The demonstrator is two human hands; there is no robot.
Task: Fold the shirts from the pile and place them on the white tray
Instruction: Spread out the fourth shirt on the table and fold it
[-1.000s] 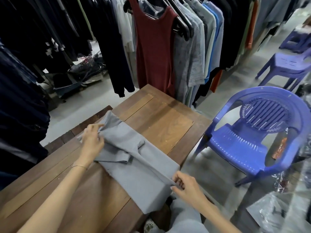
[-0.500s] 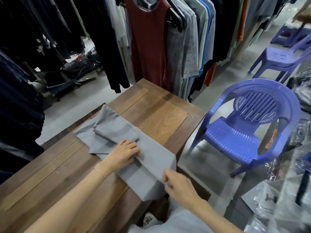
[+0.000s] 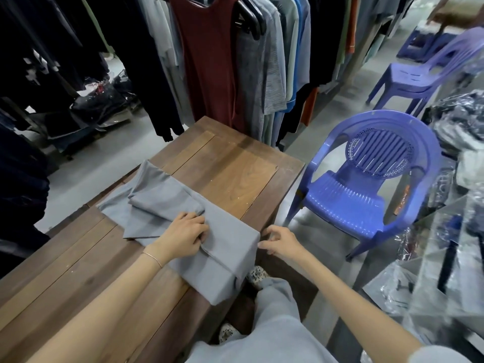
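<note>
A grey shirt (image 3: 167, 205) lies partly folded on the near right part of a wooden table (image 3: 230, 176), its long body running diagonally from the far left edge toward the near right corner, where the lower end hangs over the table's edge. One flap is folded across the middle of the shirt, leaving a layered ridge. The left hand (image 3: 184, 235) rests on the middle of the shirt, palm down, with its fingers curled and gripping a fold of the grey cloth under the fingertips; a thin bracelet (image 3: 153, 258) circles that wrist. The right hand (image 3: 281, 242) is at the table's right edge, just beside the shirt's corner, its thumb and forefinger drawn close together at the cloth's edge while the other fingers curl loosely; whether it truly pinches the cloth I cannot tell. A purple plastic chair (image 3: 366, 195) stands on the floor to the right of the table, and a second purple chair (image 3: 424, 74) stands farther back. A rack of hanging clothes (image 3: 235, 61) fills the space beyond the table, with a dark red sleeveless top (image 3: 209, 61) at its front. Clear plastic bags (image 3: 445, 258) pile up at the far right.
</note>
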